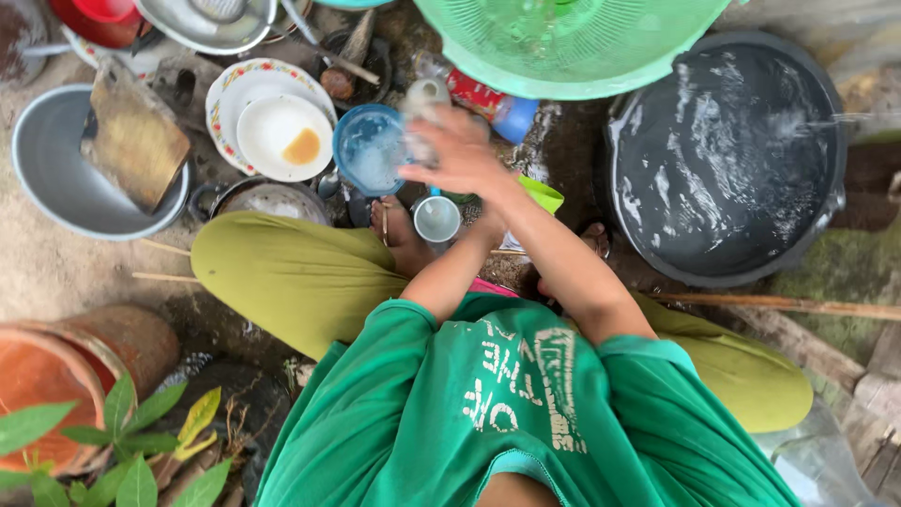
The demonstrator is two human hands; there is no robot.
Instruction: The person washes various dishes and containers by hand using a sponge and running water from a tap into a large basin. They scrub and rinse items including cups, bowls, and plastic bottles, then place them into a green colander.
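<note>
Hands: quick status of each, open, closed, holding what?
Right hand: blurred, fingers spread over a pale cup; grip cannot be told.
Left hand: mostly hidden beneath the right arm; state cannot be told.

Crowded ground hems the right hand point(460, 155): blue bowl point(369, 150) just left, green basket point(563, 42) above, black water basin point(727, 155) right; bare dirt far left.
</note>
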